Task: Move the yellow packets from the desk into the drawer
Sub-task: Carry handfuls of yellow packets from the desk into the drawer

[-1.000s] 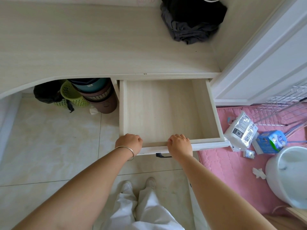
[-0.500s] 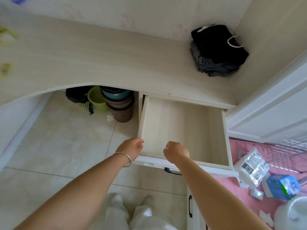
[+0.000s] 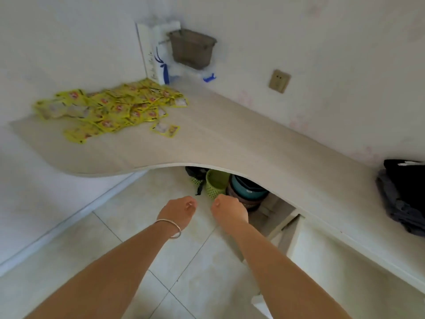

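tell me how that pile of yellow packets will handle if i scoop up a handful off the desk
The yellow packets look flat and thin, so probably light and floppy. They overlap loosely, so a handful will likely slide apart and shed a few. One lies apart at the pile's near edge on the desk, probably easier pinched singly.

Packets [image 3: 110,109] lie on the desk's [image 3: 230,139] left end.

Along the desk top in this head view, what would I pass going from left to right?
Yellow packets → lone packet → wall-hung grey basket → wall socket → dark folded clothes.
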